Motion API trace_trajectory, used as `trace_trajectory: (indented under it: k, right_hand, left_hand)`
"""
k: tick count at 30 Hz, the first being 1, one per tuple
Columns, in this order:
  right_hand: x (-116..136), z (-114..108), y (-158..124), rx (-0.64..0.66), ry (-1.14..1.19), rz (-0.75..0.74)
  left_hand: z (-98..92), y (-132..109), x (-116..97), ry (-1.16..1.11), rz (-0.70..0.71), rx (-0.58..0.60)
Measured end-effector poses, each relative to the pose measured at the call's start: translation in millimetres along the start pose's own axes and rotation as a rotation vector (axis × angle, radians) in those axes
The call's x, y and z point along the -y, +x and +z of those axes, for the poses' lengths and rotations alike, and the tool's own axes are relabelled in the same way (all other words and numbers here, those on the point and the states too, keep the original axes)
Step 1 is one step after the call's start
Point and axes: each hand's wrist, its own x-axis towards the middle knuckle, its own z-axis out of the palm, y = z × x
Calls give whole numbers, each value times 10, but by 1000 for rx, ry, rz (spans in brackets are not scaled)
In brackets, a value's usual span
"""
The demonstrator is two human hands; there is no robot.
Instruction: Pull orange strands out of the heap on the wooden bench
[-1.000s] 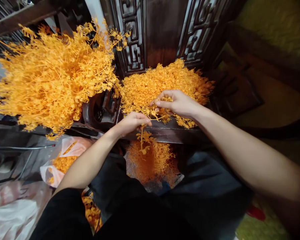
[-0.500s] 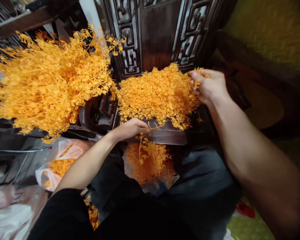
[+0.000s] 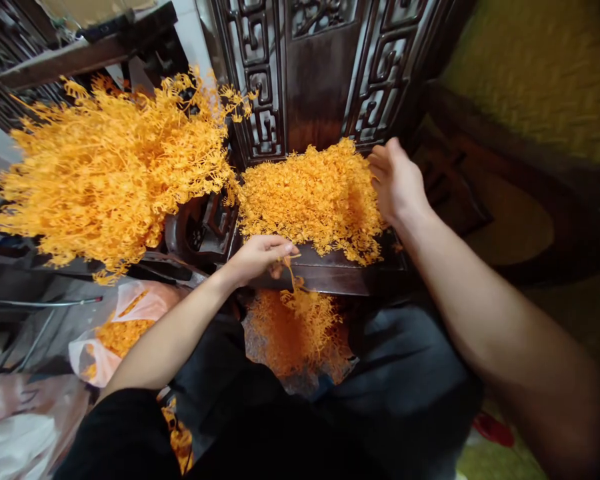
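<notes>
My left hand [image 3: 266, 258] pinches a thin orange plastic sprig [image 3: 298, 287] by its stem, over the front edge of a dark wooden seat [image 3: 325, 279]. A thick heap of small orange plastic pieces [image 3: 305, 193] covers most of that seat. Beside the heap's right end is my right hand [image 3: 397, 179], fingers apart, with nothing visible in it; part of its palm is turned away. Below the left hand, a bag [image 3: 300, 340] between my knees is filled with similar orange pieces.
A large bundle of orange sprigs [image 3: 115, 173] lies to the left, across dark wooden furniture. Lower left are a pinkish plastic bag [image 3: 140, 300] with orange pieces and a pale plastic bag [image 3: 25, 427]. A carved wooden backrest [image 3: 315, 87] rises behind the seat.
The orange pieces in my right hand are gone from it, and its fingers have opened at the heap's right end. My left hand still pinches a sprig, now turned differently.
</notes>
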Motion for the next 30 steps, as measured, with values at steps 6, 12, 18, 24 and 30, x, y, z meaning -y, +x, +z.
trace_trajectory:
  k: [6,12,18,24,30]
  right_hand:
    - [477,147,-768,1006,113,409]
    - [553,327,-942,978,280,288]
    - [554,317,-945,840,34,-140]
    - [613,374,-1205,1124,-316,-488]
    - [665,300,-1134,1085,-278,-487]
  left_hand:
    - [106,-241,-150,243,495,-294]
    - [296,-448,-202,601,732,82]
    - [123,-240,-91,276,509,-440]
    - [24,-19,-57,76,287,-146]
    - [58,40,-1,-167,296,-271]
